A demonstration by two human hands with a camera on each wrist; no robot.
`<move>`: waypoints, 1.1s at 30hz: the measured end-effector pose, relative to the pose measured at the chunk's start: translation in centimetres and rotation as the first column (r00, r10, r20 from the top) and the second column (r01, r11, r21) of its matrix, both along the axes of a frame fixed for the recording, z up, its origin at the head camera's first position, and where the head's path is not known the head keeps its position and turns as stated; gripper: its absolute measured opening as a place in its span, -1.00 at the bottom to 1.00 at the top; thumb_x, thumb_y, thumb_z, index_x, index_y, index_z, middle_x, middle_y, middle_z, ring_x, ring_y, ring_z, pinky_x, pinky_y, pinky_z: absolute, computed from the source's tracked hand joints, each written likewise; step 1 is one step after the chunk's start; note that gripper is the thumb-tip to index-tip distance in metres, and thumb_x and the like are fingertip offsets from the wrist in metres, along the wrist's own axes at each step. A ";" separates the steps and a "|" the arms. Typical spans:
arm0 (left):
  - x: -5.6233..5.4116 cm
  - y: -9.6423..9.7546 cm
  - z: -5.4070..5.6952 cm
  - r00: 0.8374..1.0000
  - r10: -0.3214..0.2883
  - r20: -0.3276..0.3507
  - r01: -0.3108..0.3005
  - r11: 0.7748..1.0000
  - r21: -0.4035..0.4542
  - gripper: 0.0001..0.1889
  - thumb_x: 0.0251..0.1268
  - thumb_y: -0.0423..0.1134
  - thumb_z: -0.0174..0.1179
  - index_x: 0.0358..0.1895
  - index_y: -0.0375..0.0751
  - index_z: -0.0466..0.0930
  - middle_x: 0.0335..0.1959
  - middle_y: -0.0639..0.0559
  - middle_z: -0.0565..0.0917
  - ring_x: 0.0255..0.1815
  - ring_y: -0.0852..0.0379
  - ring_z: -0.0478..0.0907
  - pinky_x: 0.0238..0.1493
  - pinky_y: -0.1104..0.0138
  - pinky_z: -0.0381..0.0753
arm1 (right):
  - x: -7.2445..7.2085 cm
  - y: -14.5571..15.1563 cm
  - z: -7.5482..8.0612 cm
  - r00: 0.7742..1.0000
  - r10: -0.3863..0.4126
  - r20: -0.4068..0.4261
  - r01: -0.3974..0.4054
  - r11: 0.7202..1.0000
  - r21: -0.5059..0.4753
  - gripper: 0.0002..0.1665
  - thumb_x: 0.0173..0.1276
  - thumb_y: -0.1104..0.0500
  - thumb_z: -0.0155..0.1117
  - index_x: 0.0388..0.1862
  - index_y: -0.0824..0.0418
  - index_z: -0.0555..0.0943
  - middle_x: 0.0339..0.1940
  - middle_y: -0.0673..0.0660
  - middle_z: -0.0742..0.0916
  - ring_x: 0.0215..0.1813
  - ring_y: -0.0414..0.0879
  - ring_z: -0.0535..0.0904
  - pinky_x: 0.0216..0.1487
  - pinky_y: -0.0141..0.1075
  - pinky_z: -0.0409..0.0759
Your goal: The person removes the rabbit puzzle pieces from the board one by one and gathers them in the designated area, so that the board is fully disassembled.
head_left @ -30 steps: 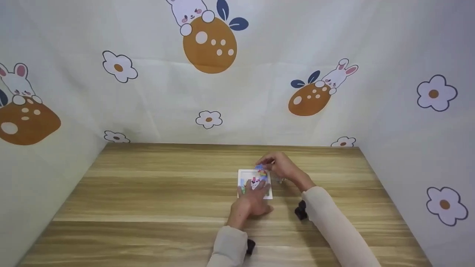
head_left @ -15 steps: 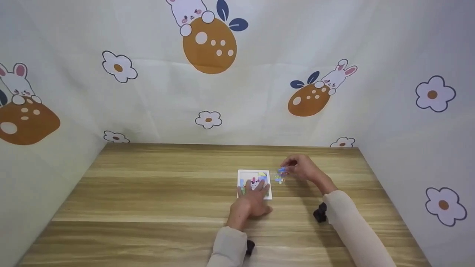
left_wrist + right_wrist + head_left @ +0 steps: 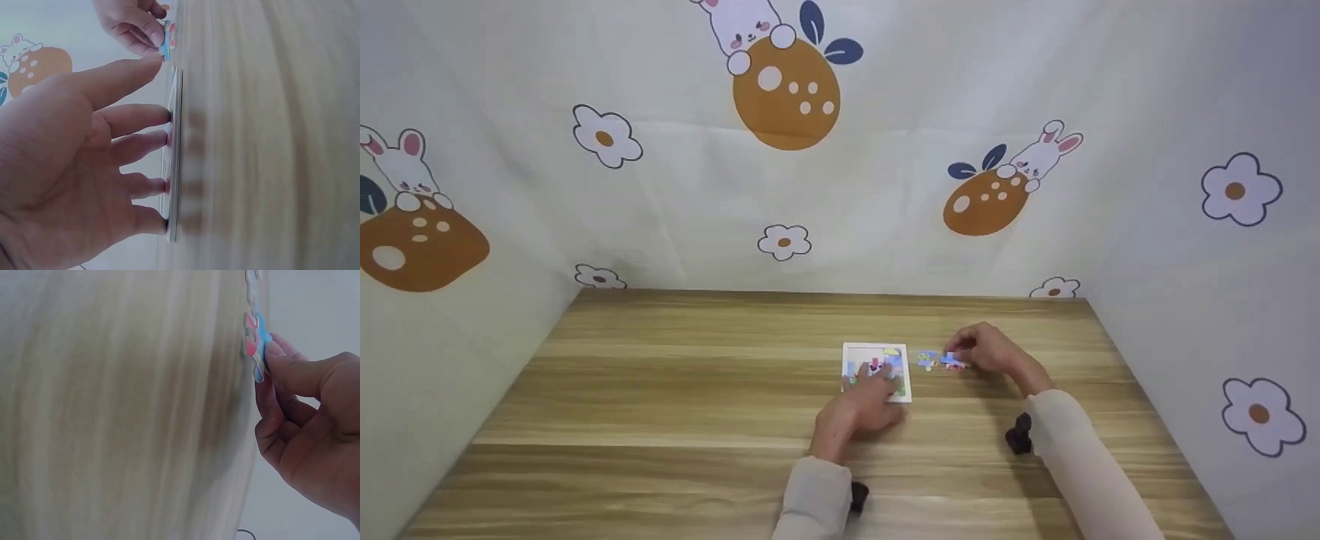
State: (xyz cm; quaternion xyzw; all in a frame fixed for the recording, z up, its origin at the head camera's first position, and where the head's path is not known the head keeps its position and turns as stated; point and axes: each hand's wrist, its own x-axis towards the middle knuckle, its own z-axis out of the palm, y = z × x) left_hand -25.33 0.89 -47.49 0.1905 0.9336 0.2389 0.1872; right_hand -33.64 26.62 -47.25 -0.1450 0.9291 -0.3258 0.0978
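Observation:
A square picture puzzle with a white frame (image 3: 907, 384) lies on the table, partly hidden under my left hand (image 3: 864, 407). In the left wrist view the fingers (image 3: 138, 118) of that hand are fairly straight, their tips touching the puzzle's top. To the right of the frame, my right hand (image 3: 988, 349) pinches a blue jigsaw piece (image 3: 949, 358) between thumb and fingers, close to the tabletop. Pink and white show on the piece (image 3: 253, 340) or on one right against it in the right wrist view; I cannot tell which. Another loose jigsaw piece (image 3: 928, 359) lies between frame and right hand.
The wood-grain table (image 3: 660, 390) reaches back to a pale fabric backdrop (image 3: 877, 187) printed with rabbits and flowers, which also rises on both sides. A dark wrist device (image 3: 1020, 433) hangs under the right sleeve, and another (image 3: 859, 496) under the left.
My right hand has carried the blue jigsaw piece from the puzzle's upper right edge rightward, then down near the table. My left hand has shifted slightly, staying on the puzzle.

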 end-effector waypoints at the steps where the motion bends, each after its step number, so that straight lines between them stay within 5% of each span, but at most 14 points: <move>1: 0.0 -0.1 0.0 1.000 -0.001 -0.003 0.001 1.000 0.004 -0.39 0.45 -0.04 0.12 0.50 -0.12 0.31 0.65 -0.06 0.09 0.68 -0.23 -0.15 0.61 -0.23 -0.16 | -0.1 0.0 -0.1 1.000 -0.005 0.004 0.005 1.000 -0.002 -0.81 0.35 0.42 0.24 -0.16 0.30 0.75 -0.16 0.22 0.79 -0.14 -0.08 0.59 -0.04 -0.25 0.58; 13: 0.0 -0.3 -0.6 1.000 -0.008 -0.003 0.008 1.000 0.022 -0.32 0.38 0.00 0.19 0.51 -0.14 0.29 0.66 -0.03 0.07 0.69 -0.21 -0.19 0.63 -0.19 -0.22 | -0.6 -0.2 -0.3 0.999 -0.053 0.009 0.053 0.998 0.047 -0.80 0.37 0.38 0.27 -0.11 0.24 0.75 -0.08 0.20 0.79 -0.05 -0.02 0.63 0.15 -0.02 0.62; 22: -0.1 -1.0 -0.7 0.999 -0.013 -0.032 0.016 0.994 0.108 -0.50 0.36 -0.09 0.18 0.32 -0.20 0.55 0.60 -0.04 0.23 0.66 -0.27 -0.07 0.60 -0.25 -0.14 | -0.4 -0.2 -0.4 1.000 -0.023 0.003 0.023 1.000 0.021 -0.85 0.30 0.32 0.39 -0.16 0.31 0.72 -0.17 0.20 0.78 -0.17 -0.10 0.59 -0.05 -0.25 0.59; 33: 0.2 -1.1 -0.6 1.000 -0.028 -0.013 0.029 0.998 0.061 -0.38 0.40 0.01 0.16 0.45 -0.16 0.38 0.64 -0.01 0.12 0.69 -0.18 -0.15 0.64 -0.14 -0.16 | -0.1 -1.6 0.3 0.999 -0.048 0.009 0.047 0.998 0.032 -0.89 0.35 0.26 0.36 -0.17 0.22 0.74 -0.18 0.14 0.78 -0.16 -0.10 0.59 -0.07 -0.27 0.57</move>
